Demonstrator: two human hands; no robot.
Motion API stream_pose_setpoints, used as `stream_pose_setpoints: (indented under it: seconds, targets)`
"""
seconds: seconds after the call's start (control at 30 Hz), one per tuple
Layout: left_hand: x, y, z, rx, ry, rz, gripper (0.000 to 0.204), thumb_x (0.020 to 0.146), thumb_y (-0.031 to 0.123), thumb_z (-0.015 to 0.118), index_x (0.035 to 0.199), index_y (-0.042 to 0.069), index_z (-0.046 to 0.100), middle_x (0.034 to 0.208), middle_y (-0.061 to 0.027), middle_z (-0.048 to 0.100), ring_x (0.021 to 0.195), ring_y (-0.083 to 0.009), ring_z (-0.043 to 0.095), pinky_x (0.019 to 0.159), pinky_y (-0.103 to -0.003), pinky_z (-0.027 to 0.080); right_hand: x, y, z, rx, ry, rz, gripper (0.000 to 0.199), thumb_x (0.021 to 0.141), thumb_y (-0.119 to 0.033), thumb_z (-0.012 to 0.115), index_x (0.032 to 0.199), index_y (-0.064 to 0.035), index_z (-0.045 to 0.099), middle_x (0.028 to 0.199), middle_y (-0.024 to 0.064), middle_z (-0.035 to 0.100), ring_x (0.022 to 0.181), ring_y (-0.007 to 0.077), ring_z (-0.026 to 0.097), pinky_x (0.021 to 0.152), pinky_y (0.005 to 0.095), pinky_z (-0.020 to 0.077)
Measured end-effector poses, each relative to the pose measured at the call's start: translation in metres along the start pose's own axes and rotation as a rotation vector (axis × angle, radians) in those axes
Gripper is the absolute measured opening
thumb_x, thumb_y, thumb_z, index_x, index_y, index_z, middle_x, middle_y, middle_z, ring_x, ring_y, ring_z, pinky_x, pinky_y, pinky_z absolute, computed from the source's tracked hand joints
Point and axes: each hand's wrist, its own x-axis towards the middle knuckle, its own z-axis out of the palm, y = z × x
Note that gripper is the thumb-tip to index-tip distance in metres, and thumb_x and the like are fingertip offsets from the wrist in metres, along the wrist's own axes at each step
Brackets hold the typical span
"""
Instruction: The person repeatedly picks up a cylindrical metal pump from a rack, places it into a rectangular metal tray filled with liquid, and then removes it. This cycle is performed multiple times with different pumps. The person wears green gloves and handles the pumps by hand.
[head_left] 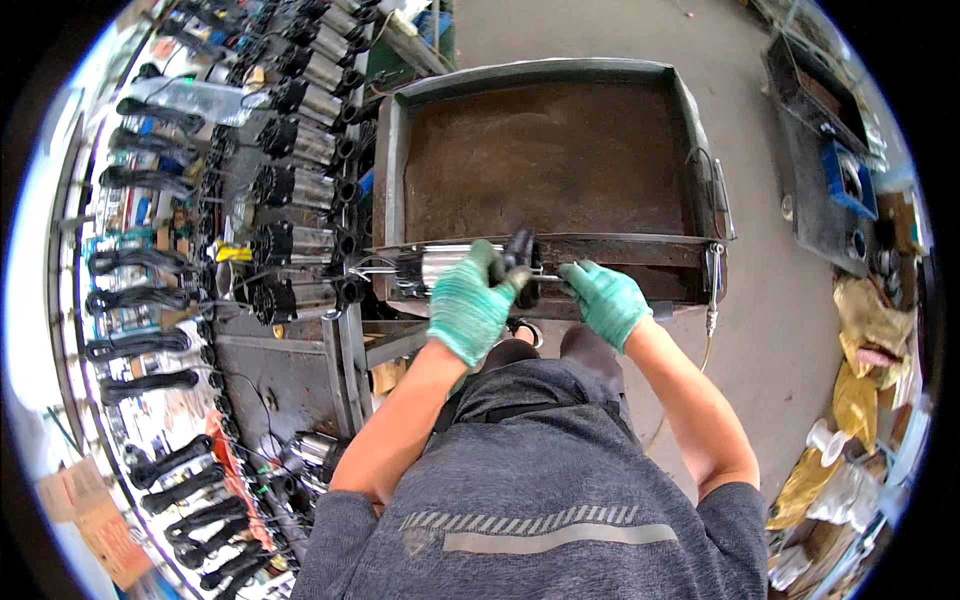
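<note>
left hand (468, 305) clamped round steel pump body (440, 268) | right hand (605, 300) pinching thin shaft (548, 277) | rusty tray (550, 160) behind

Silver cylindrical pump (440, 266), black end cap, lying horizontal on tray edge (620, 245).

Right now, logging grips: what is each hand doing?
Left hand: closed on the silver cylindrical pump.
Right hand: fingers curled at the thin metal rod; grip unclear.
</note>
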Motion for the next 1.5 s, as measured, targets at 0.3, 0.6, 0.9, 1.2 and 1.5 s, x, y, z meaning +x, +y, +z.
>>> stream_pose_setpoints:
  seconds: [0.3,0.6,0.9,1.2,1.5]
  targets:
    - [-0.011,-0.018,0.059,-0.124,-0.212,-0.142,0.031,0.091,0.022,0.079,0.099,0.0,0.058,0.085,-0.016,0.068,0.079,-0.0292,0.07,0.075,-0.044,0.056,-0.025,0.043,0.025,0.003,-0.195,0.102,0.044,0.09,-0.008,0.06,0.134,-0.0141,0.061,0.117,0.0179,0.068,0.1,0.0408,0.068,0.083,0.0489,0.0571]
    - [-0.011,-0.128,-0.002,-0.061,0.158,-0.005,0.046,0.091,0.033,0.075,0.119,-0.002,0.065,0.116,-0.0234,0.068,0.108,-0.0389,0.066,0.096,-0.046,0.052,-0.017,0.01,-0.005,-0.017,-0.206,0.181,0.059,0.084,-0.019,0.076,0.139,-0.0082,0.057,0.136,0.0227,0.057,0.121,0.0431,0.059,0.102,0.047,0.0506]
    - [0.024,-0.302,-0.08,-0.184,-0.305,-0.13,0.035,0.104,0.025,0.062,0.126,-0.002,0.065,0.115,-0.0139,0.072,0.101,-0.0215,0.066,0.09,-0.035,0.054,0.075,-0.102,0.029,-0.112,0.135,0.268,0.039,0.09,-0.042,0.069,0.111,-0.0085,0.072,0.117,0.02,0.068,0.109,0.0398,0.065,0.094,0.0491,0.0523]
    - [0.044,-0.327,-0.095,-0.633,-0.545,-0.221,0.053,0.095,0.045,0.073,0.121,-0.001,0.068,0.094,-0.01,0.073,0.082,-0.0208,0.073,0.069,-0.038,0.065,0.081,-0.102,0.05,-0.381,0.146,0.289,0.021,0.088,-0.031,0.066,0.091,-0.012,0.074,0.098,0.013,0.071,0.096,0.0348,0.069,0.082,0.0478,0.0554]
    - [0.055,-0.329,-0.088,-0.216,-0.379,0.166,0.045,0.102,0.042,0.066,0.111,-0.002,0.071,0.086,-0.012,0.073,0.077,-0.0212,0.07,0.075,-0.039,0.055,0.082,-0.11,0.049,-0.447,0.096,0.384,0.022,0.09,-0.032,0.065,0.093,-0.0131,0.076,0.1,0.0116,0.072,0.098,0.0325,0.069,0.087,0.0448,0.0555]
